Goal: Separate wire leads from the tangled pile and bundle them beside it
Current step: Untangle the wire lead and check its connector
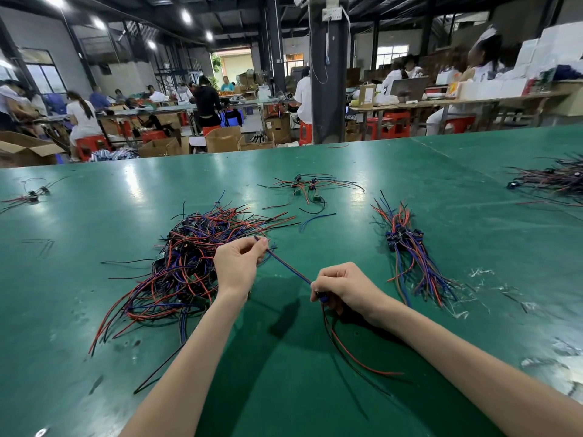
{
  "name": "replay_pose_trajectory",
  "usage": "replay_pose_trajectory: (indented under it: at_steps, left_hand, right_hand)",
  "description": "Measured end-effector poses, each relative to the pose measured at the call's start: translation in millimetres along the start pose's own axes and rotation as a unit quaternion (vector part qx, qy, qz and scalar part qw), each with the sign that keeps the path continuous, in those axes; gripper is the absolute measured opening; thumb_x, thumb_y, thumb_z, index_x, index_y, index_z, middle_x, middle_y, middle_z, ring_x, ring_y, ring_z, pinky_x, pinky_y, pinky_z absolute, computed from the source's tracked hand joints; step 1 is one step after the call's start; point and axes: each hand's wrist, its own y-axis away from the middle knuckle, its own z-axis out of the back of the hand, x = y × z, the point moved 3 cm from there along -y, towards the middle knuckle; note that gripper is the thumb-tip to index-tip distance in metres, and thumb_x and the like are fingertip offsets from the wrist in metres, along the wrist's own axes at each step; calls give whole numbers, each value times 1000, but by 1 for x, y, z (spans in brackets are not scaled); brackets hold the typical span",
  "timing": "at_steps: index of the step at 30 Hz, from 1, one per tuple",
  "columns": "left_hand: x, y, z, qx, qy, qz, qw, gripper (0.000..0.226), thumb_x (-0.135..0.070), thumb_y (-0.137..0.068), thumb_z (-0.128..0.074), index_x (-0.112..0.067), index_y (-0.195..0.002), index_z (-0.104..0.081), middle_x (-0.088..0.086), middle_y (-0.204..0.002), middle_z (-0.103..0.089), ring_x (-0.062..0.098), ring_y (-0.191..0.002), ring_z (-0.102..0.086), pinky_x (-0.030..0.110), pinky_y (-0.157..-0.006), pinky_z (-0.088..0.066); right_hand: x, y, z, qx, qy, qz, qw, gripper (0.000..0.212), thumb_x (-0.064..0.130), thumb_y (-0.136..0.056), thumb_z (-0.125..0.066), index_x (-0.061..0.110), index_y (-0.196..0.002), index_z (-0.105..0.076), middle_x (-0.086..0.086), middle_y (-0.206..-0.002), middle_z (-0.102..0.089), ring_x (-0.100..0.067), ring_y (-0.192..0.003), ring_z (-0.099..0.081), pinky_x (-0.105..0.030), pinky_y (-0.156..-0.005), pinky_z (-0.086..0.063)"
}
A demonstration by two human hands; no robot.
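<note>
The left hand (239,261), at the tangled pile's (186,260) right edge, and the right hand (345,287), nearer and left of the bundle (407,253), each pinch one wire lead (288,268) stretched between them, and a snagged tail could drag neighbouring leads out.

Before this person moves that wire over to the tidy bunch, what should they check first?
1. Left hand grip on the blue wire: ok, pinched at the fingertips.
2. Right hand grip on the plug end: ok, fingers curled round it.
3. Blue wire free of the tangled pile: cannot tell, its tip is at the pile's edge.
4. Red and black tails clear of the pile: ok, apart on the table.
5. Bundle unobstructed: ok.
</note>
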Motion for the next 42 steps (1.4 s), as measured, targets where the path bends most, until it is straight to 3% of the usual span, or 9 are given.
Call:
replay_pose_trajectory:
  at_steps: [4, 8, 14, 20, 25, 30, 34, 37, 42]
  left_hand:
    - [-3, 2, -1, -5, -15, -15, 1000, 22, -14, -83, -72, -18, -61, -70, -1, -55, -56, 12, -55, -44, 27, -60, -41]
    - [-2, 3, -2, -17, 81, 56, 995, 23, -12, -87, -66, -15, -66, -71, -4, -54, -61, 5, -49, -50, 15, -51, -46]
    - [-4, 9, -9, 10, 202, 161, 966, 21, -11, -92, -60, -8, -73, -70, -6, -53, -64, 1, -46, -54, 14, -47, -48]
    - [-8, 11, -8, 8, 159, 121, 980, 18, -11, -91, -61, -7, -77, -71, -8, -55, -64, 0, -47, -50, 12, -49, -44]
    - [-6, 9, -7, 5, 190, 145, 971, 16, -17, -90, -64, -6, -81, -71, -1, -62, -64, 6, -51, -52, 14, -49, -46]
    - [-3, 13, -12, 16, 197, 165, 966, 14, -15, -88, -66, -5, -79, -66, 0, -63, -63, 8, -51, -51, 15, -48, -47]
    - [-1, 25, -23, 73, 114, 146, 980, 19, -12, -84, -70, -8, -68, -61, -1, -57, -59, 6, -47, -46, 17, -48, -43]
    - [-1, 45, -42, 165, 69, 125, 976, 24, -15, -84, -70, -9, -64, -59, -3, -53, -55, 6, -45, -44, 16, -48, -40]
    - [-6, 69, -63, 285, 45, 117, 950, 19, -15, -92, -60, -9, -75, -65, 1, -66, -64, 7, -54, -55, 18, -54, -46]
  right_hand:
    - [0, 0, 0, 8, 10, 5, 1000, 28, 7, -79, -59, 16, -53, -67, 1, -50, -55, -9, -40, -47, -17, -38, -32]
    - [0, -1, 0, 17, 17, 9, 1000, 28, 9, -79, -59, 16, -53, -66, 3, -50, -57, -8, -41, -47, -17, -38, -33]
    - [0, -1, 1, 43, 33, 2, 999, 18, 23, -67, -58, 16, -54, -67, 4, -49, -57, -7, -41, -47, -17, -39, -33]
    - [-1, 0, 2, 59, 43, 0, 997, 19, 23, -68, -57, 18, -53, -67, 5, -50, -56, -6, -42, -47, -17, -40, -32]
    - [-2, 0, 5, 24, -15, -2, 1000, 16, 20, -69, -61, 14, -57, -69, 0, -51, -55, -12, -41, -46, -16, -38, -32]
    - [-1, -3, 14, -49, -95, 7, 994, 28, 8, -85, -59, 10, -60, -71, -6, -56, -55, -14, -44, -45, -20, -41, -36]
    - [2, -2, 23, -103, -126, 9, 987, 26, 9, -84, -60, 9, -61, -72, 0, -55, -60, -12, -44, -44, -20, -41, -36]
    - [5, -2, 29, -141, -138, 7, 980, 28, 10, -84, -61, 10, -59, -74, -2, -55, -59, -11, -42, -42, -20, -39, -35]
    - [8, -4, 34, -162, -164, 10, 973, 27, 12, -84, -62, 11, -60, -75, -3, -51, -50, -11, -43, -39, -20, -39, -31]
